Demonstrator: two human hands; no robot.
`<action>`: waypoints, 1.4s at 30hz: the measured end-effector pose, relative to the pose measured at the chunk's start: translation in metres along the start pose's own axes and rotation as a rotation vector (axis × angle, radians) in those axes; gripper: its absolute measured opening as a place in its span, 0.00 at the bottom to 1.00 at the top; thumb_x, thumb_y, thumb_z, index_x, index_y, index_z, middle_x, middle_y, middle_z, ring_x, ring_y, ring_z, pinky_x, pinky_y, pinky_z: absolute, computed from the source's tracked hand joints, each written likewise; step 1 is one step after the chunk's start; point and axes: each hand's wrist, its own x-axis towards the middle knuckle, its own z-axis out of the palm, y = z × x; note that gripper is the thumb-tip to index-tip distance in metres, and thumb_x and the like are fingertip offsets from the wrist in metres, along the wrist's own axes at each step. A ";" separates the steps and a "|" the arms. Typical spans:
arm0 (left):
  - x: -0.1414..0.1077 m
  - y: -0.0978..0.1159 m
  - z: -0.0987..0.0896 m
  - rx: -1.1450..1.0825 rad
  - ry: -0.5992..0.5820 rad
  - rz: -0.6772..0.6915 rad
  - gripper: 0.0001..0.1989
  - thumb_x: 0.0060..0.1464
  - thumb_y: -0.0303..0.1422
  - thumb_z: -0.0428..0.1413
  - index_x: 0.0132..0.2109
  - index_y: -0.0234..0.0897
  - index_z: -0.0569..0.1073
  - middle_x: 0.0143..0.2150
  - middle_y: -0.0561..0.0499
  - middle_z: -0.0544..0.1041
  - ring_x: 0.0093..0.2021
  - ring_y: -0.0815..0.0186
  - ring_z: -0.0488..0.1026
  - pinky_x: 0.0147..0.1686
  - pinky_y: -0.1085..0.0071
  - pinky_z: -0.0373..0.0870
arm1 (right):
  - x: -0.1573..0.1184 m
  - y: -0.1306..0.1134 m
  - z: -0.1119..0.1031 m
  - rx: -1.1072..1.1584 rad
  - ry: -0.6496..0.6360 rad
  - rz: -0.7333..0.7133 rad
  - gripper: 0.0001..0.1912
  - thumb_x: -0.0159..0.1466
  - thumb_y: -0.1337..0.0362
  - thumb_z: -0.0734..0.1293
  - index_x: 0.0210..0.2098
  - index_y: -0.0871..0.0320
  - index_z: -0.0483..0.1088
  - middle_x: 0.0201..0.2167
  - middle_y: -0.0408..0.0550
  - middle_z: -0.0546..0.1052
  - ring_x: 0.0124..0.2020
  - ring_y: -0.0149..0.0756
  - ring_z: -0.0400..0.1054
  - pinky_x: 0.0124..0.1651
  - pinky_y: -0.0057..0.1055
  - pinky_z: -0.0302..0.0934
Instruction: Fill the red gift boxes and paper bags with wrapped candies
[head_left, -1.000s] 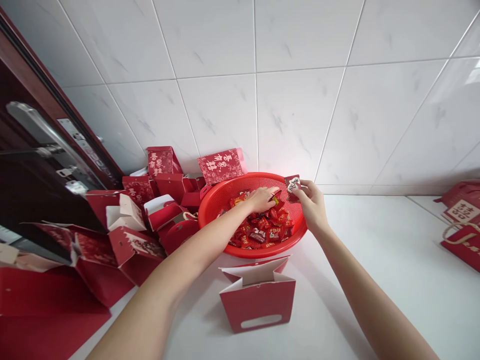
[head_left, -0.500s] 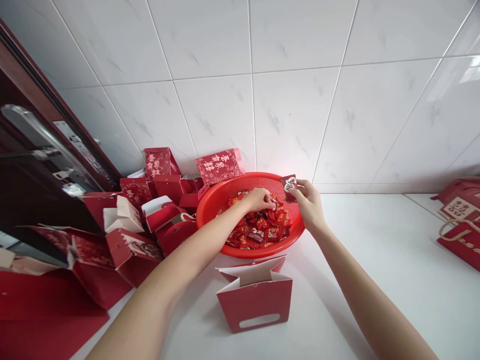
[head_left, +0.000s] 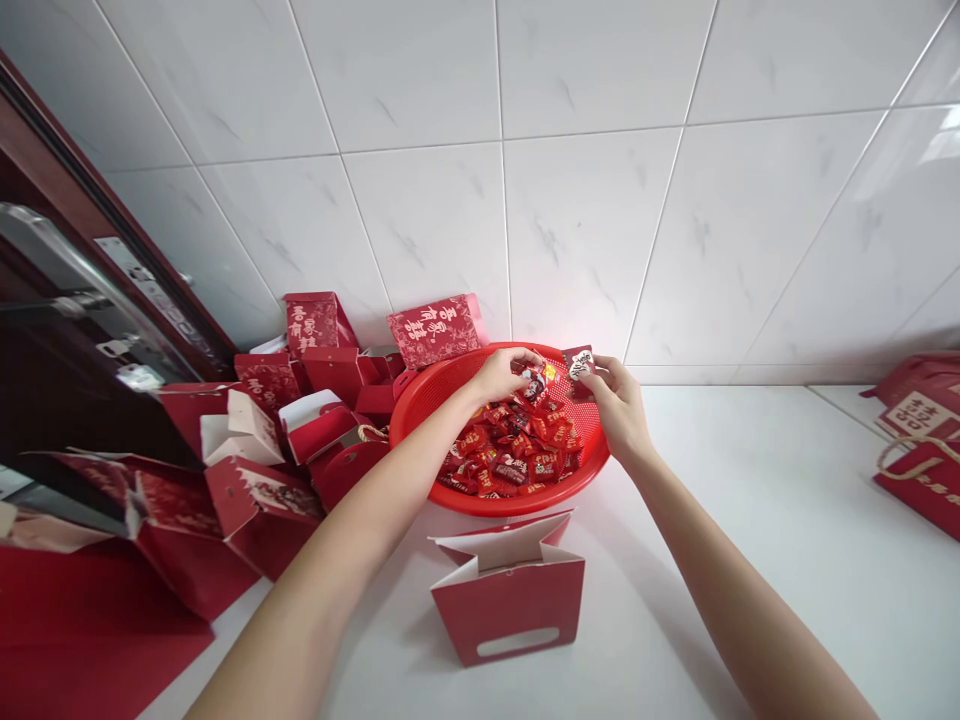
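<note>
My left hand (head_left: 506, 376) is closed on a red wrapped candy (head_left: 535, 385) just above the pile in the red plastic basket (head_left: 415, 430). At the basket's right rim, my right hand (head_left: 619, 405) pinches a dark red candy packet (head_left: 578, 366) with white lettering. Many small candies in red and dark wrappers (head_left: 512, 468) fill the basket's bottom. In front of it, between my forearms, a red paper gift box (head_left: 517, 605) stands upright with its top open; its inside bottom is hidden.
Several red gift boxes (head_left: 259, 500) crowd the counter's left side, by a dark door with a metal handle (head_left: 67, 270). Another box (head_left: 435, 332) leans on the tiled wall behind the basket. Red bags with rope handles (head_left: 926, 485) lie at far right on the white counter (head_left: 750, 500).
My left hand has risen from the candy pile, lifting a candy that now shows in its fingers. My right hand stays at the rim with its packet.
</note>
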 end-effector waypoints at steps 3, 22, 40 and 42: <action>-0.003 0.006 -0.003 -0.088 0.011 -0.002 0.18 0.38 0.15 0.56 0.38 0.33 0.78 0.44 0.48 0.83 0.45 0.63 0.78 0.53 0.64 0.72 | 0.000 -0.002 0.000 -0.010 0.001 0.005 0.20 0.57 0.49 0.69 0.41 0.56 0.69 0.31 0.44 0.79 0.30 0.36 0.73 0.42 0.39 0.71; -0.005 -0.002 -0.034 -0.177 0.432 -0.142 0.11 0.42 0.28 0.68 0.32 0.35 0.73 0.34 0.50 0.80 0.39 0.62 0.78 0.46 0.65 0.74 | 0.000 -0.003 -0.001 -0.047 -0.049 -0.008 0.19 0.60 0.48 0.68 0.42 0.56 0.71 0.34 0.46 0.79 0.27 0.33 0.71 0.38 0.38 0.71; -0.011 -0.026 -0.027 0.521 0.068 -0.501 0.07 0.38 0.24 0.65 0.28 0.36 0.76 0.51 0.36 0.81 0.59 0.41 0.71 0.53 0.56 0.69 | -0.001 -0.003 -0.001 -0.034 -0.054 -0.013 0.18 0.60 0.49 0.68 0.41 0.57 0.72 0.29 0.44 0.77 0.25 0.32 0.71 0.34 0.35 0.69; -0.011 -0.024 -0.029 0.480 0.107 -0.508 0.07 0.37 0.23 0.65 0.24 0.36 0.74 0.44 0.38 0.83 0.54 0.42 0.75 0.50 0.57 0.70 | -0.001 -0.003 -0.001 -0.028 -0.050 -0.018 0.18 0.60 0.49 0.69 0.40 0.57 0.72 0.28 0.43 0.77 0.25 0.32 0.70 0.34 0.35 0.69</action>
